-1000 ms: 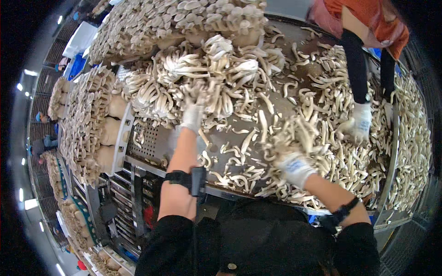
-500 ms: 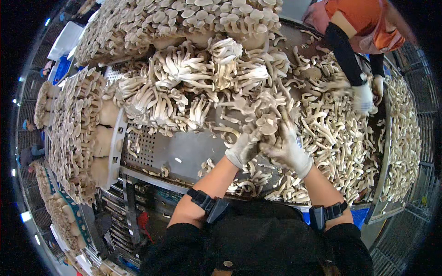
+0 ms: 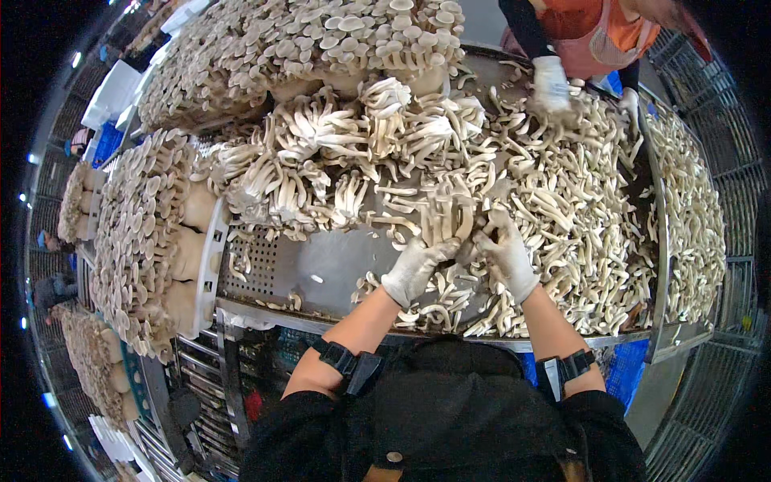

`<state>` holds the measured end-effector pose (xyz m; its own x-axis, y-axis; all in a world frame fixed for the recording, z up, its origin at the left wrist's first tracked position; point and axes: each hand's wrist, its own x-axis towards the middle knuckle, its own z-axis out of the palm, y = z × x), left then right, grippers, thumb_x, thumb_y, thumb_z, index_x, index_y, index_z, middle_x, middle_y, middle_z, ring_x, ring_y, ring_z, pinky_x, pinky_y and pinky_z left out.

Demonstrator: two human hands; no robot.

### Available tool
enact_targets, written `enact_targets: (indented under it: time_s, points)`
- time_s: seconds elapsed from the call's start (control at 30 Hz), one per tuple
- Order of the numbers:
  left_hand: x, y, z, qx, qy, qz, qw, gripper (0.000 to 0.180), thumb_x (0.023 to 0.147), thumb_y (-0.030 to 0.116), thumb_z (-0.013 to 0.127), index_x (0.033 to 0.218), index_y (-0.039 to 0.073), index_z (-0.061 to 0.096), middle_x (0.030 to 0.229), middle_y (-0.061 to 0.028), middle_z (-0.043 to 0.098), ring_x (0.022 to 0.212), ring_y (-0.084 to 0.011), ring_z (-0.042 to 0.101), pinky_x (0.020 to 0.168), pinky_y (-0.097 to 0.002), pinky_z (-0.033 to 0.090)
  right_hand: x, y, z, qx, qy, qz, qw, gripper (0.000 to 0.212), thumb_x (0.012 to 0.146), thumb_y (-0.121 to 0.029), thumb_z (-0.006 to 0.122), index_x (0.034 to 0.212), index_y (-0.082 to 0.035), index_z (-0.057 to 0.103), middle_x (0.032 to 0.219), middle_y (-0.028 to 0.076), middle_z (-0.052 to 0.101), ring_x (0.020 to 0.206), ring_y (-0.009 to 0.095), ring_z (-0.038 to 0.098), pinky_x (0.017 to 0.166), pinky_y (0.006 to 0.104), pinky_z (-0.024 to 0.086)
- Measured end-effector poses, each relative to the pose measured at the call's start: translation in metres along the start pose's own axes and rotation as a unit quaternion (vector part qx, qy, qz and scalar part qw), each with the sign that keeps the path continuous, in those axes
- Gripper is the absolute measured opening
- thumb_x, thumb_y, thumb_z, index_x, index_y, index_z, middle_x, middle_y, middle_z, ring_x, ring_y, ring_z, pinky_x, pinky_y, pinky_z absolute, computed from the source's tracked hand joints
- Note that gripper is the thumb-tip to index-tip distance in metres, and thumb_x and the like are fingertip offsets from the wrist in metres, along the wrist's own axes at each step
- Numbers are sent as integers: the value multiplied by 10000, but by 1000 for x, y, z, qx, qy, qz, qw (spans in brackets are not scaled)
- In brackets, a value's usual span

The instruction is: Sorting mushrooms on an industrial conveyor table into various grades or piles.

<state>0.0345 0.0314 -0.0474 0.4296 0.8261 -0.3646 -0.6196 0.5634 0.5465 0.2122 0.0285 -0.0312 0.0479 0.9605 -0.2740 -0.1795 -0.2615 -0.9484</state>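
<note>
My left hand (image 3: 422, 269), in a white glove, is closed around a mushroom cluster (image 3: 446, 215) whose pale stems point away from me. Just right of that cluster is my right hand (image 3: 510, 259), also gloved, with its fingers curled in; what they hold, if anything, is hidden. Both hands are over the metal table (image 3: 333, 261). Beyond them lie several mushroom clusters (image 3: 317, 128) with their white stem bases showing. Loose single mushrooms (image 3: 594, 273) form a wide heap to the right, and some lie below my wrists.
Blocks of growing mushrooms (image 3: 281, 48) line the far side, with more mushroom blocks (image 3: 136, 241) in a white crate (image 3: 210, 269) at left. A co-worker's gloved hand (image 3: 551, 84) works over the heap's far end. A metal divider (image 3: 660, 233) separates another mushroom heap (image 3: 691, 225).
The cluster between my hands has turned from caps showing to stems showing. My right hand has drawn slightly apart from the left. The co-worker's hand has moved farther back and left.
</note>
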Motion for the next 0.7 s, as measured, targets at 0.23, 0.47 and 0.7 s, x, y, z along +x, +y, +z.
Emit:
enact_targets:
  time_s: [0.23,0.47,0.7]
  points:
    - [-4,-17,-15,-326,-110,50,938,672,766,-121,515,1368,86,300,1340,-116,394,1169,-177,454,892,-279,442,-10,-17,17,-35,5,35,999,332,760,-60,615,1061,-15,484,805,39,556,692,120,519,653,250,443]
    - [-23,4,4,-105,-54,-51,992,743,742,-150,507,1385,125,256,1346,-23,378,1217,-147,397,884,-247,428,-17,-11,20,-82,-75,-58,992,519,706,-34,656,1172,14,433,941,74,545,841,128,527,733,261,456]
    - [-19,3,-11,-147,-10,29,989,527,863,23,478,1364,73,321,1380,-61,371,1261,-193,372,1003,-275,340,-41,-56,40,181,-49,2,982,357,755,66,575,1092,-25,502,856,41,574,677,79,548,577,195,458]
